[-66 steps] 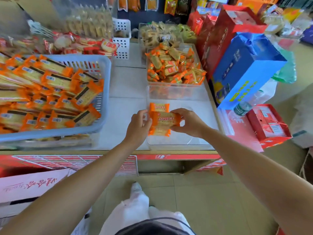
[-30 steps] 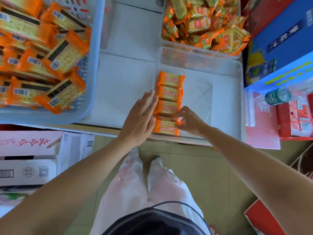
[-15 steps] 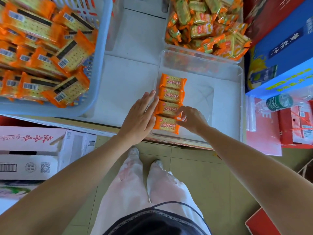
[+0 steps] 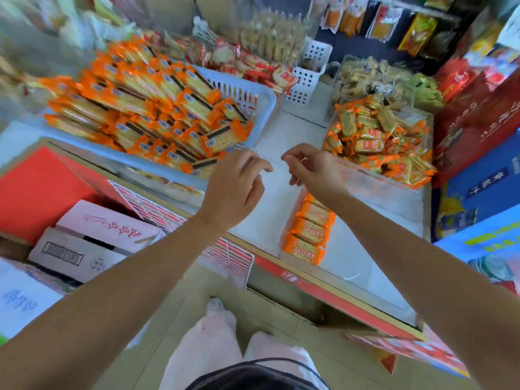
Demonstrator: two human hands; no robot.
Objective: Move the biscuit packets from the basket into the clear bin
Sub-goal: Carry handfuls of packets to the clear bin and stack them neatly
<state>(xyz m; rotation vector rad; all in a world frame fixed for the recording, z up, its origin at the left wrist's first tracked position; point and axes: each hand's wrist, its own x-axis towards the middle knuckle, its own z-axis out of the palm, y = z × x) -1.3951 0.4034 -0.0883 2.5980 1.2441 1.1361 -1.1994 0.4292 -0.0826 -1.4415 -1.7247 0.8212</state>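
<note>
Above the shop counter [image 4: 284,130], left hand [image 4: 233,190] and right hand [image 4: 315,170] hover empty, fingers loosely curled. The basket [image 4: 264,108] of biscuit packets [image 4: 168,108] sits just left; a row [image 4: 309,229] lies in the clear bin [image 4: 365,249] under the right wrist.

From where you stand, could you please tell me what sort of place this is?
Most likely a small snack shop: a blue basket heaped with orange biscuit packets, hanging snack bags on the back wall, and stacked gift boxes at the right.
</note>
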